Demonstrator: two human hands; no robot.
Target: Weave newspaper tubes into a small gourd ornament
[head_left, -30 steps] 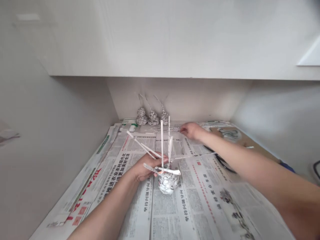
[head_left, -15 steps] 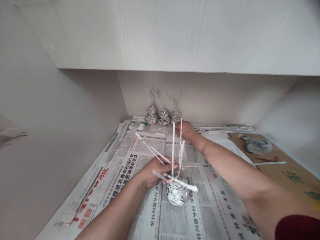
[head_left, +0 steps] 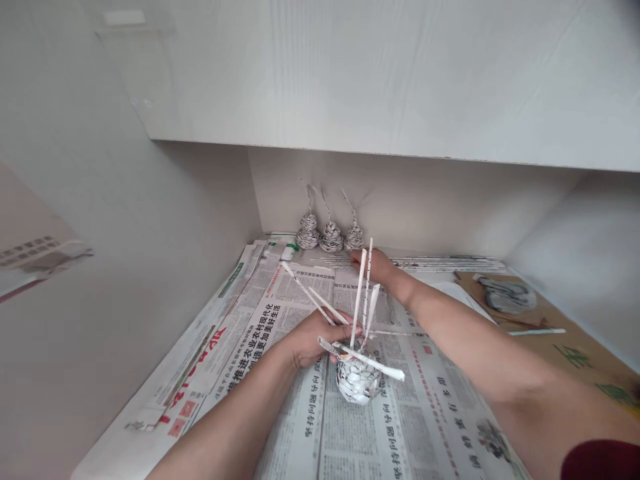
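A small ball-shaped basket (head_left: 357, 381), woven from rolled newspaper strips, is held low in front of me. My left hand (head_left: 320, 339) is closed on its top left edge. Several loose paper strips (head_left: 358, 297) stick up and out of its opening. Farther back, my right hand (head_left: 377, 265) is stretched to the rear of the surface with its fingers curled. It is beside a row of thin rolled paper sticks (head_left: 445, 262), just in front of the woven gourds (head_left: 354, 238). What its fingertips pinch, if anything, is hidden.
Three woven paper gourds with thin stems stand against the back wall. Newspaper sheets (head_left: 350, 440) cover the surface. At the right, a plastic-wrapped bundle (head_left: 507, 295) lies on cardboard (head_left: 545, 347). A white overhead panel (head_left: 350, 80) and side walls enclose the space.
The view has shifted slightly, so things appear a little farther right. The left hand still holds the basket, and the right hand stays at the back by the paper sticks.
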